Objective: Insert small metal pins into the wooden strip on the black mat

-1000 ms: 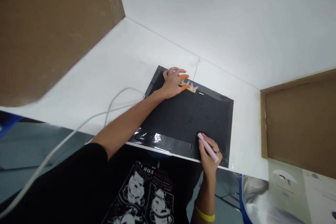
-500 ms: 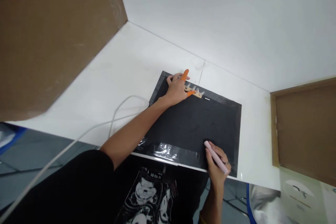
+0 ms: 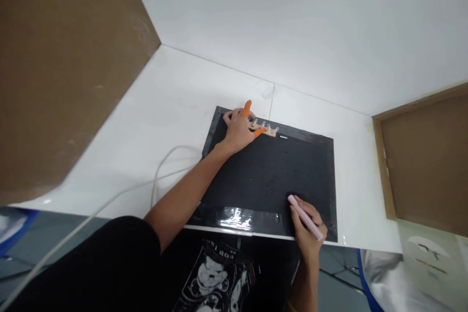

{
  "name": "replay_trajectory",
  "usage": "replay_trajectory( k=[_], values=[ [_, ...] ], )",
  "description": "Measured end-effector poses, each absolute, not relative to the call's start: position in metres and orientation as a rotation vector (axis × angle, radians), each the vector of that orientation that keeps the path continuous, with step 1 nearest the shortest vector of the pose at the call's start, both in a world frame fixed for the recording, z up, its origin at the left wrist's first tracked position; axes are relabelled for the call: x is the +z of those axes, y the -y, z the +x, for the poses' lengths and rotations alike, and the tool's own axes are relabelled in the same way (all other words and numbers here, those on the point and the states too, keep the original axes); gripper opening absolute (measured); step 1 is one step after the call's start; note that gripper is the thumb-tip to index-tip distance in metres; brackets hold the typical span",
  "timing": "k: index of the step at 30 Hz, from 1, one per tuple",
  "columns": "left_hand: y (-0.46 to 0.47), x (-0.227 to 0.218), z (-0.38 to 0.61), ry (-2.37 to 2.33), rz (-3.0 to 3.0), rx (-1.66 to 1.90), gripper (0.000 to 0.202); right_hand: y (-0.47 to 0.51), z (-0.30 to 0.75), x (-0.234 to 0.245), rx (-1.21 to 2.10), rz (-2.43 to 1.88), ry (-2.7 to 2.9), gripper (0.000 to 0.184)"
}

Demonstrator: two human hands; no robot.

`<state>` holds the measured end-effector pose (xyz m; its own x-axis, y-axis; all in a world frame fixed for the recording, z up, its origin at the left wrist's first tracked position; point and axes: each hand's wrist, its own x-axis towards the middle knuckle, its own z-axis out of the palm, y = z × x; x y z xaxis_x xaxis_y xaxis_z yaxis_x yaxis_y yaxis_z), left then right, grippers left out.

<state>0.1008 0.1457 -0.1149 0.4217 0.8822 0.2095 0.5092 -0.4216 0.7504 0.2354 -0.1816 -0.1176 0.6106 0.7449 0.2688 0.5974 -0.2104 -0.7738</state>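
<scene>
My left hand [image 3: 238, 131], with orange finger cots on thumb and index finger, is at the far edge of a black mat [image 3: 252, 170]. It holds a small light wooden strip [image 3: 271, 132] against the mat, the thumb on the strip and the index finger stretched out past it. Several clear plastic pieces stick up from the strip; its left end is hidden by the hand. Near the mat's front right corner, my right hand [image 3: 309, 226] is closed round a pale pink pen-like stick [image 3: 305, 217], held tilted, its tip pointing away from me.
Right of the strip lies a tiny white piece [image 3: 283, 137]. A white cable [image 3: 137, 186] runs across the white table [image 3: 175, 102] on the left. Brown boards [image 3: 73, 58] stand at the left and right [image 3: 427, 161], with a white wall behind.
The whole view has shifted slightly, with the mat and left hand appearing a little further left. Both hands keep nearly the same place on the mat and the same hold.
</scene>
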Motion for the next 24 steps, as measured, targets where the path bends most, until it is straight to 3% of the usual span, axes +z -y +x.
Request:
replay_trajectory(
  k=[14, 19, 24],
  values=[
    [-0.146, -0.113, 0.096, -1.133, 2.127, 0.810, 0.080, 0.176, 0.235, -0.114, 0.201, -1.864, 1.127, 0.018],
    [-0.141, -0.108, 0.095, -1.074, 2.276, 0.713, 0.086, 0.176, 0.236, -0.113, 0.207, -1.855, 1.162, 0.016],
    [-0.136, -0.105, 0.094, -1.008, 2.456, 0.727, 0.071, 0.179, 0.240, -0.117, 0.209, -1.828, 1.206, 0.020]
  ],
)
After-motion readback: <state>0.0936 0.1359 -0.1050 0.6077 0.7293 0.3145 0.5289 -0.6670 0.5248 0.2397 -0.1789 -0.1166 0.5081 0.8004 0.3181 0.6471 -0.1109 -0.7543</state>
